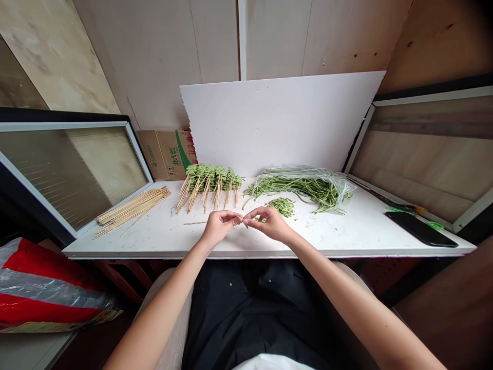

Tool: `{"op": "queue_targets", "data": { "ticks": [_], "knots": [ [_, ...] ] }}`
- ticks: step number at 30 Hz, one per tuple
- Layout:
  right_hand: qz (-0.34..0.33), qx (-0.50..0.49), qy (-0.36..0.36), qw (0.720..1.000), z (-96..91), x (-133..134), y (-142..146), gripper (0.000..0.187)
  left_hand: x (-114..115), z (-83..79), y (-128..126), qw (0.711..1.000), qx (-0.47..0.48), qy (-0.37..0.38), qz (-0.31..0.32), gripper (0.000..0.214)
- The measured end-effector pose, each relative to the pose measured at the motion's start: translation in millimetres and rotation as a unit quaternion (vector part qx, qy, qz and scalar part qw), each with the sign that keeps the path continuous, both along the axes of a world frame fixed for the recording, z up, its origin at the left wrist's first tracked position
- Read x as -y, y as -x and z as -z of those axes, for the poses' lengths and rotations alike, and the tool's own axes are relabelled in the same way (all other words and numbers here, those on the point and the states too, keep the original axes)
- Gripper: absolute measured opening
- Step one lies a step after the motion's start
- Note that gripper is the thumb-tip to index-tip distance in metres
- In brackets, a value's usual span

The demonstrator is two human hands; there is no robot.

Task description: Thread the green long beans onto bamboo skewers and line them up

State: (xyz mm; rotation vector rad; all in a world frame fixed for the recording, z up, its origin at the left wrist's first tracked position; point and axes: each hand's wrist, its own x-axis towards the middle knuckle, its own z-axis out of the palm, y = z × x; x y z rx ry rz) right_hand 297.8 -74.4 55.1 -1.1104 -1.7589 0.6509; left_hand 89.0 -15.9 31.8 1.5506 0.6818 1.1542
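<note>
My left hand (220, 225) and my right hand (270, 224) meet above the front of the white table, fingertips pinched together. A small green piece of long bean (245, 222) shows between them, gripped from both sides. To the left of my left hand lies a thin wooden skewer (194, 223), whose right end is hidden by the hand. Just behind my right hand sits a small heap of cut bean pieces (282, 206). Skewers threaded with beans (213, 180) are stacked behind my left hand. Whole long beans (308, 190) lie in a clear plastic bag at the back right.
Loose bare skewers (133, 208) lie at the table's left. A black phone (419, 228) rests near the right edge. Behind stand a cardboard box (162, 154) and a white board (281, 123). Framed glass panels (77, 169) flank both sides of the white table (154, 241).
</note>
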Motion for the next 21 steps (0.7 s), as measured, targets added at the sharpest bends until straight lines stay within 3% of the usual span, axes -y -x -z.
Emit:
{"op": "queue_targets", "data": {
  "ticks": [6,10,12,15,17,21],
  "knots": [
    [0.022,0.012,-0.029,0.999,5.3,-1,4,0.034,-4,0.0,4,1.0,-0.016,-0.004,0.011,0.044],
    [0.039,-0.016,-0.015,0.999,5.6,-7,-6,0.037,-19,-0.6,23,0.989,-0.133,-0.07,-0.005,0.036],
    [0.049,-0.033,-0.005,0.998,5.0,-10,-14,0.038,-31,2.1,41,0.96,-0.246,-0.117,-0.062,0.024],
    [0.06,-0.075,0.011,0.995,4.0,-14,-24,0.041,-49,11.4,67,0.879,-0.413,-0.19,-0.144,0.014],
    [0.06,-0.117,0.022,0.991,4.0,-16,-28,0.043,-59,19.5,80,0.832,-0.48,-0.222,-0.167,0.013],
    [0.052,-0.161,0.044,0.985,6.2,-19,-33,0.045,-68,32.8,88,0.795,-0.524,-0.253,-0.172,0.018]
  ]
}}
